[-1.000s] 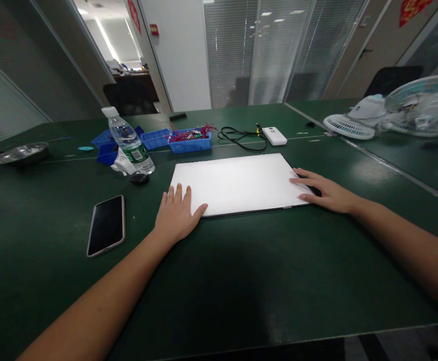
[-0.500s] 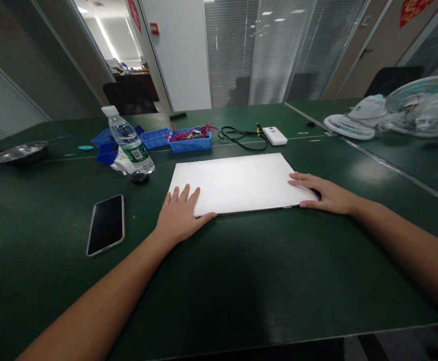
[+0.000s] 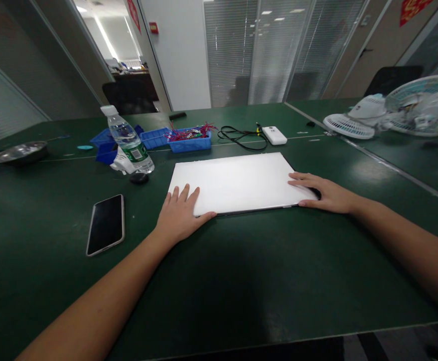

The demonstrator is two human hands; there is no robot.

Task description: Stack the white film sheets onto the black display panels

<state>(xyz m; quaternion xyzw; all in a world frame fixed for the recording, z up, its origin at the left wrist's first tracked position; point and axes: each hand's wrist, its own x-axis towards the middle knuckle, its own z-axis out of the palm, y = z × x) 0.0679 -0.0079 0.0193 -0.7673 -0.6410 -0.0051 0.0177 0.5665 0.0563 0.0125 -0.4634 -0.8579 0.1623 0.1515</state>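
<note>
A flat white rectangular panel (image 3: pixel 241 181) with a thin dark edge lies on the green table in front of me. My left hand (image 3: pixel 179 213) rests on its near left corner, fingers spread over the white surface and the thumb along the front edge. At the near right corner, my right hand (image 3: pixel 322 193) has its fingers stretched across the top and its thumb by the front edge. Both hands are open and touch the panel without being wrapped round it. The panel's exact kind cannot be made out.
Left of the panel are a smartphone (image 3: pixel 106 224), a water bottle (image 3: pixel 130 143) and a small black object (image 3: pixel 139 178). Behind it stand a blue tray (image 3: pixel 190 145) of red wires, a black cable (image 3: pixel 237 137) and a white device (image 3: pixel 274 135). Fan parts (image 3: pixel 357 125) lie far right.
</note>
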